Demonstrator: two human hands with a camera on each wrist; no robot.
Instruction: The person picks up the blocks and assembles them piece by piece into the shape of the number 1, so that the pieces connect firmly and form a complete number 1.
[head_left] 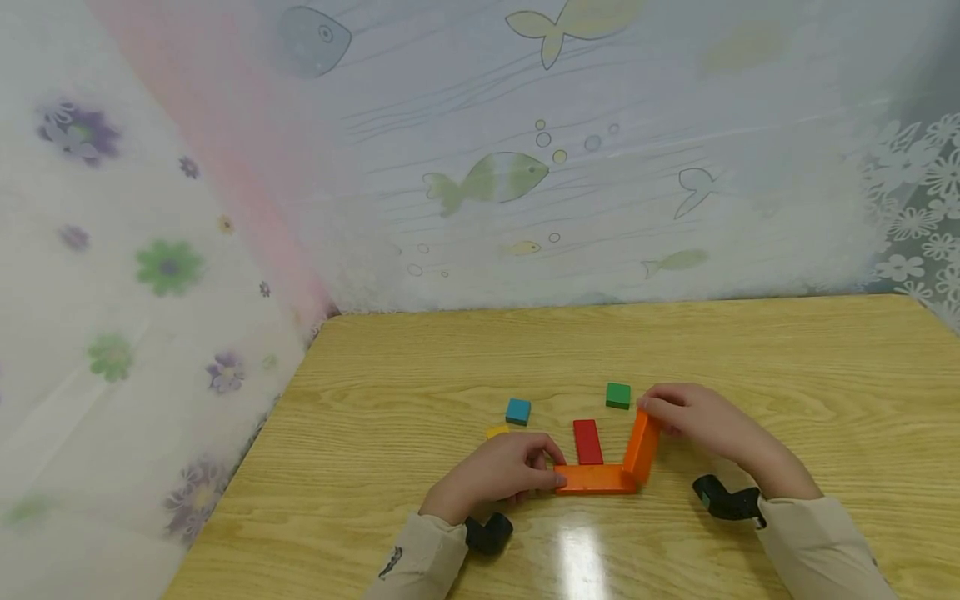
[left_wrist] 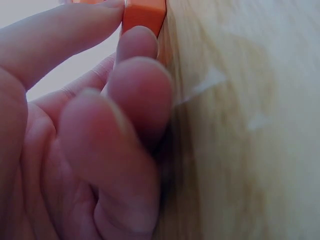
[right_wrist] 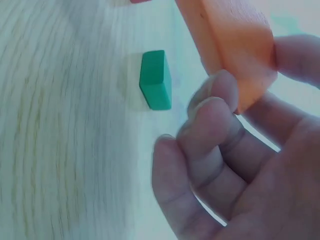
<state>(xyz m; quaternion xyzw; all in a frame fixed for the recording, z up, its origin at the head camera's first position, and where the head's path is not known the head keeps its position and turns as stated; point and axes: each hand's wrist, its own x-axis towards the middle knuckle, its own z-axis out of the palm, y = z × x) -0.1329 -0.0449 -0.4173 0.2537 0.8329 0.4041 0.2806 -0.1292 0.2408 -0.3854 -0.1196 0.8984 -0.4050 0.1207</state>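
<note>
A long orange block (head_left: 596, 479) lies flat on the table, and the thumb and index finger of my left hand (head_left: 502, 465) hold its left end. In the left wrist view the end of an orange block (left_wrist: 145, 15) shows beside the thumb, with the other fingers curled in front. My right hand (head_left: 697, 421) pinches the far end of a second orange block (head_left: 642, 446). This one slants up, its near end at the right end of the flat block; whether they touch is unclear. Behind the flat block lies a red block (head_left: 588, 442).
A green block (head_left: 618, 396) lies just left of my right hand, and a blue block (head_left: 518, 412) farther left. My left hand partly covers a yellow block (head_left: 497, 432). The wooden table (head_left: 390, 375) ends at patterned curtains (head_left: 480, 242) at the back and left.
</note>
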